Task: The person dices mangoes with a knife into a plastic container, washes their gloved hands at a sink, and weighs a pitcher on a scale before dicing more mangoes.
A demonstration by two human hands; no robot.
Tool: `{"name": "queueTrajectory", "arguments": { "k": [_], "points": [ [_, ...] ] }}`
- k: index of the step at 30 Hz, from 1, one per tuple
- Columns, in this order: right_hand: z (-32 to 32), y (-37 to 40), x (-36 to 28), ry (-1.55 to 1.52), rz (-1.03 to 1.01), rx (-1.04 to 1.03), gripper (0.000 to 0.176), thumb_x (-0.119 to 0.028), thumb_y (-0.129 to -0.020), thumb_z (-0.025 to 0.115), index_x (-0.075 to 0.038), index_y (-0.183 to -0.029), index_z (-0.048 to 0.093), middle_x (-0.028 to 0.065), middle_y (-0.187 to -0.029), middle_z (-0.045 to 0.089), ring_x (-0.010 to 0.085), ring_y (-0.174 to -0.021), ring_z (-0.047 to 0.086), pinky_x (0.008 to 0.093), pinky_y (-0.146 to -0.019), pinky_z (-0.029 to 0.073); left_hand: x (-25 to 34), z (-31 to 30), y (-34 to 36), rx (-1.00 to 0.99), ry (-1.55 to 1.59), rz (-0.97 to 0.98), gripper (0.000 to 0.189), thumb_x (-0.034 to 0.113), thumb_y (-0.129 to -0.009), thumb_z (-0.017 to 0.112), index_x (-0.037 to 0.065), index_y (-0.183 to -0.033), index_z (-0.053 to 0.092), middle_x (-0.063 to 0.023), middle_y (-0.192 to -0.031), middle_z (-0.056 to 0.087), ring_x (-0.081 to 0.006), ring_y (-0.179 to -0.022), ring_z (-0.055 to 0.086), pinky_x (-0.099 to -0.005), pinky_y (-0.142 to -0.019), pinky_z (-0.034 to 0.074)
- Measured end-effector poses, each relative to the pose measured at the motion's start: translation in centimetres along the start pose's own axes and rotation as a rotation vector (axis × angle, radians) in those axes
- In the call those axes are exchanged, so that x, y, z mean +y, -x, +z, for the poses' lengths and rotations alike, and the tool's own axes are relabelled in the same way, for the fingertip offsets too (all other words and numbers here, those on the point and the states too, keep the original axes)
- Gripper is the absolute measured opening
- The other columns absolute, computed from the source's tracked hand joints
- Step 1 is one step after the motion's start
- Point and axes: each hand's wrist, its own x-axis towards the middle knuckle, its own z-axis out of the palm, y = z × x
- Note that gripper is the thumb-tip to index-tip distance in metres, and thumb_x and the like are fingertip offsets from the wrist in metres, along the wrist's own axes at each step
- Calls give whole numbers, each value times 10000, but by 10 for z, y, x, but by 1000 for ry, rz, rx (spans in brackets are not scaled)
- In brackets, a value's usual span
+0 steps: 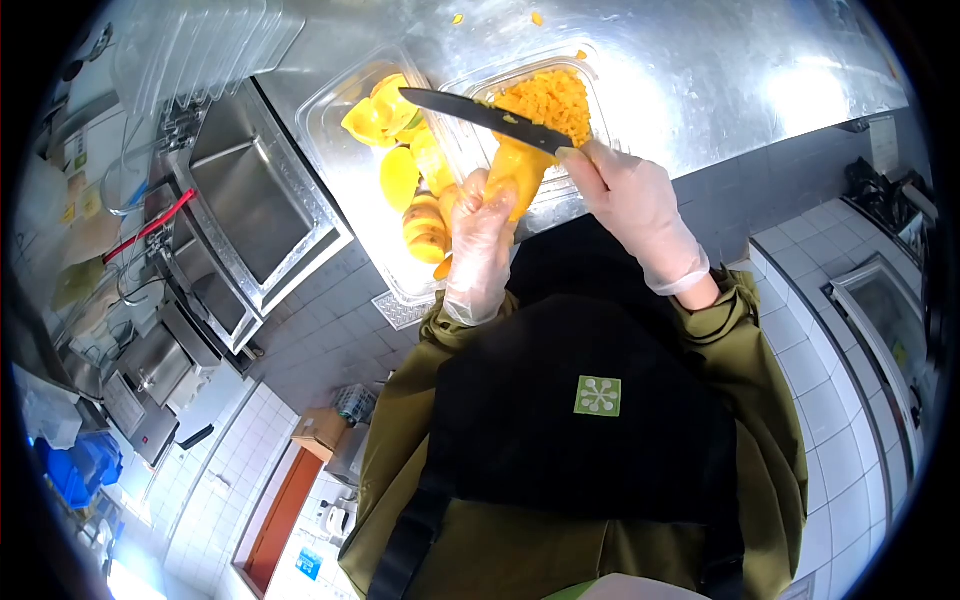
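Observation:
My left hand [480, 240], in a clear glove, grips a mango [522, 170] with bare orange flesh. In my gloved right hand [635, 210] is a knife [478, 112] with a dark blade, its tip pointing left; the blade lies across the upper end of the mango. Just beyond it stands a clear container with diced mango [555, 98]. To the left, a larger clear tub [322, 130] holds scooped-out mango skins [368, 122] and mango pieces, and a mango with browned skin [425, 230] lies near my left hand.
The steel counter [690, 60] carries a few mango scraps [537, 19]. Clear plastic lids or containers [200, 50] are stacked at upper left. A steel sink [250, 200] lies left of the counter. A cardboard box [322, 432] stands lower left.

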Motion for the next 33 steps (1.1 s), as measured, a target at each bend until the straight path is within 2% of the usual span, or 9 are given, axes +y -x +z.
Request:
{"name": "queueTrajectory", "arguments": {
  "k": [5, 11, 15, 19, 22, 25, 28, 29, 33],
  "points": [
    [2, 12, 1, -91, -53, -40, 209, -254, -853, 561, -54, -790, 555, 121, -520, 533, 300, -472, 556, 345, -410, 426, 3, 5, -3, 41, 8, -5, 115, 106, -841, 564, 41, -927, 525, -53, -1013, 541, -124, -980, 496, -270, -900, 371],
    [-2, 2, -10, 118, 37, -104, 191, -225, -854, 558, -38, -814, 559, 132, -554, 545, 312, -497, 564, 355, -429, 435, -5, -4, 3, -22, 42, 23, 84, 93, -831, 572, 46, -881, 523, -61, -1014, 544, -141, -992, 501, -288, -907, 376],
    [-3, -4, 2, -184, 81, -3, 251, -314, -845, 544, -85, -745, 580, 102, -558, 544, 321, -509, 558, 366, -461, 454, -1, 7, 2, 72, 114, 46, 103, 98, -820, 588, 48, -866, 510, -83, -1034, 543, -169, -1034, 501, -319, -927, 382],
    [-5, 9, 1, -210, -85, -39, 184, -194, -852, 557, -34, -939, 584, 158, -561, 541, 316, -512, 571, 355, -444, 433, -4, -2, -5, 87, 173, 75, 221, 120, -790, 625, 32, -937, 486, -127, -1080, 526, -234, -1066, 499, -372, -948, 395],
    [2, 12, 4, -181, -61, -69, 199, -202, -852, 559, -34, -957, 572, 161, -556, 534, 317, -514, 571, 355, -448, 431, -8, -9, -7, 23, 234, 66, 437, 136, -776, 636, 66, -1165, 450, -153, -1230, 460, -291, -1184, 424, -456, -1022, 323],
    [4, 8, 2, -133, -70, -23, 199, -214, -854, 559, -30, -929, 580, 166, -558, 530, 322, -523, 572, 364, -450, 428, -12, -14, -7, -4, 297, 67, 481, 134, -776, 637, 65, -1205, 431, -157, -1258, 439, -306, -1187, 418, -480, -1020, 321],
    [0, 3, 5, -222, 127, -54, 216, -264, -836, 558, -51, -810, 587, 145, -675, 584, 343, -576, 569, 385, -505, 453, -4, -3, -7, -118, 378, 76, 508, 139, -801, 622, 68, -1252, 401, -169, -1297, 406, -313, -1204, 401, -485, -1020, 321],
    [-3, 2, 2, -339, 102, -13, 209, -195, -872, 525, 5, -864, 586, 196, -575, 519, 316, -497, 554, 340, -456, 418, -4, -4, -6, -56, 369, 53, 510, 162, -833, 602, 73, -1281, 374, -166, -1331, 378, -319, -1230, 372, -490, -1032, 309],
    [-13, 12, -4, -470, 125, -15, 214, -183, -878, 503, 17, -883, 579, 197, -565, 492, 266, -462, 528, 311, -466, 413, -10, -6, -8, 64, 370, 60, 460, 229, -845, 600, 67, -1229, 407, -149, -1338, 377, -329, -1233, 363, -464, -1030, 314]
  ]
}}
